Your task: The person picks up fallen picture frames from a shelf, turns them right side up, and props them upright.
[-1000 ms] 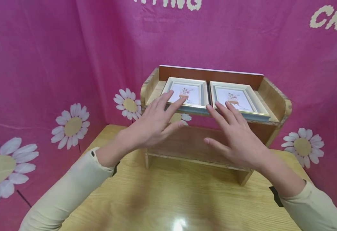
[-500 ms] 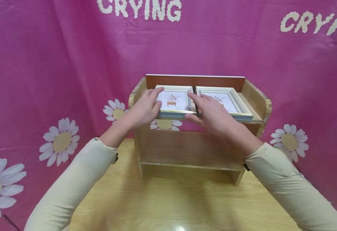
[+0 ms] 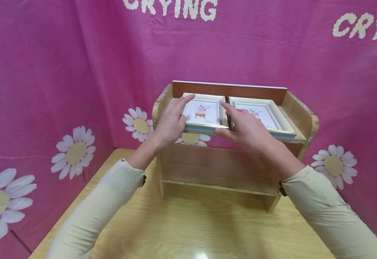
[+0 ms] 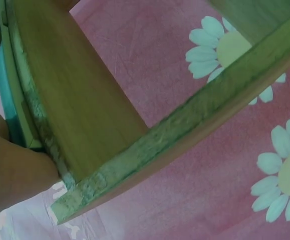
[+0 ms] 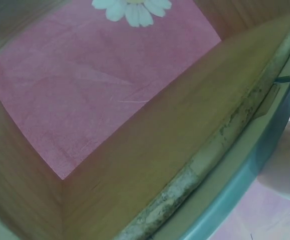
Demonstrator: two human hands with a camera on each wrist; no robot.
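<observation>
Closer in than a second ago: left hand (image 3: 170, 120), right hand (image 3: 248, 126), fingers clamped on left picture frame (image 3: 203, 109).

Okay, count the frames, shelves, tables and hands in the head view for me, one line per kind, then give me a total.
Frames: 2
Shelf: 1
Table: 1
Hands: 2
Total: 6

The person wears a pale cream top, its left sleeve (image 3: 99, 207) and right sleeve (image 3: 329, 212) both close-fitting and creased. A small black piece (image 3: 144, 180) shows beneath the left cuff (image 3: 133, 169), another black piece (image 3: 282, 189) beneath the right cuff (image 3: 294, 178).
</observation>
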